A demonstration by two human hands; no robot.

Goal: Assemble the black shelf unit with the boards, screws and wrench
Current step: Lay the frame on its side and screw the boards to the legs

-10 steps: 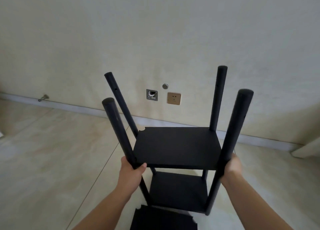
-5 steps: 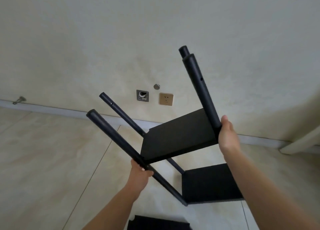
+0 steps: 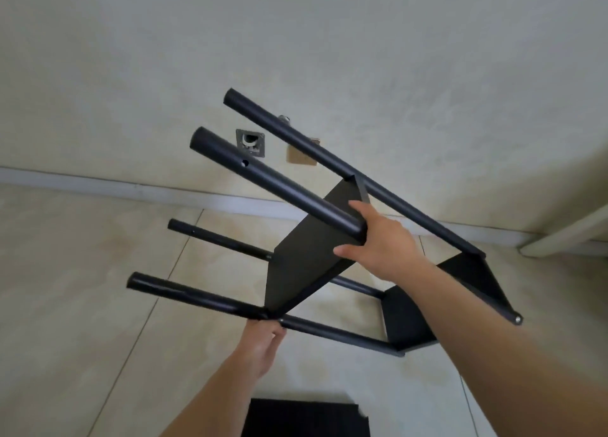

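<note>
While we hold the black shelf unit [image 3: 309,259] off the floor [image 3: 82,288], it lies tipped on its side, posts running long from lower right to upper left.

From the head camera, our left hand [image 3: 261,346] grips the lowest post [image 3: 197,300] from beneath, fingers curled round it where the upper board meets it. Our right hand [image 3: 383,245] clasps a near upper post [image 3: 273,181] at that board's edge, thumb across the board. Four free post ends point toward the wall [image 3: 296,41]. A second board [image 3: 408,318] sits at the lower right; a loose black board [image 3: 306,418] lies on the floor at the bottom edge.
</note>
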